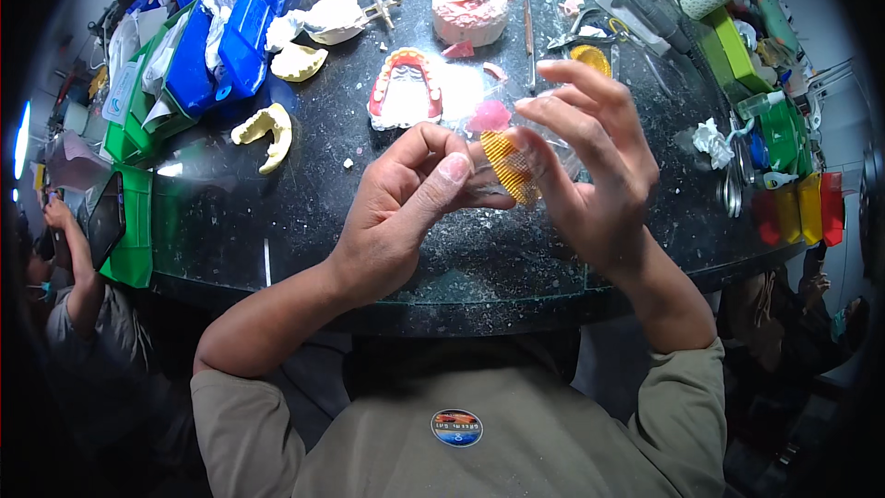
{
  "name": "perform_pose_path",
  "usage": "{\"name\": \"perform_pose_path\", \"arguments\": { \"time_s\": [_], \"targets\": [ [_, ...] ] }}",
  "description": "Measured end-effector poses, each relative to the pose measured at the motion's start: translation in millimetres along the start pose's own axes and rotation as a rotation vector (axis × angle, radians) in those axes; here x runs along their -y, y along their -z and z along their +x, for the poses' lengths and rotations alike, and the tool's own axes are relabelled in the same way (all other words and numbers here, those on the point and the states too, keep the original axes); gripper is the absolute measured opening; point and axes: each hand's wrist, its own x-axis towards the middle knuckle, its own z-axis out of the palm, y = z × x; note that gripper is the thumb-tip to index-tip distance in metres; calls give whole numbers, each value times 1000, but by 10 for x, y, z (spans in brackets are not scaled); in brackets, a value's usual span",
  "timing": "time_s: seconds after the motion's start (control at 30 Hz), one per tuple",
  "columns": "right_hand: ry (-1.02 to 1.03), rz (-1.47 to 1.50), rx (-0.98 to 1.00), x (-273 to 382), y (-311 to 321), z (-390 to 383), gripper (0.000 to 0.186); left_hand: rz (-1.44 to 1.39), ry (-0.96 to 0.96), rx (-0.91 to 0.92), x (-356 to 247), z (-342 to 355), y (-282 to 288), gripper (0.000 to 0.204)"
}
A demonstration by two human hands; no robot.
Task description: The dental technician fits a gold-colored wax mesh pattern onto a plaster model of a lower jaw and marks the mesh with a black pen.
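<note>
— Where is the yellow mesh piece [510, 166]?

— Between the two hands, held up above the dark speckled table [553, 249]. The left hand [406, 207] pinches its near edge between thumb and forefinger; the right hand [590, 166] grips the other side with thumb and lower fingers, the upper fingers spread loose above.

— Is anything wrapped around it?

— There seems to be a clear plastic bag [544, 143] about it, though the glare makes that hard to tell.

— And beyond the hands?

— A denture model with pink gums [406, 88] lies just behind the left hand, a small pink wax lump [489, 116] beside it. Two pale yellow tooth casts [267, 129] sit farther left, near blue trays [226, 37]. A round pink-and-white plaster block [470, 11] stands at the far side.
</note>
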Motion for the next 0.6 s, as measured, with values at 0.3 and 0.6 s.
{"name": "perform_pose_path", "arguments": {
  "time_s": [0.3,0.6],
  "targets": [
    [-23,214,284,-69,140,54,45,-64,1,-80,-60,52,56,22],
    [-416,411,113,-43,27,-52,66,120,-46,34,-7,18,0,15]
  ]
}}
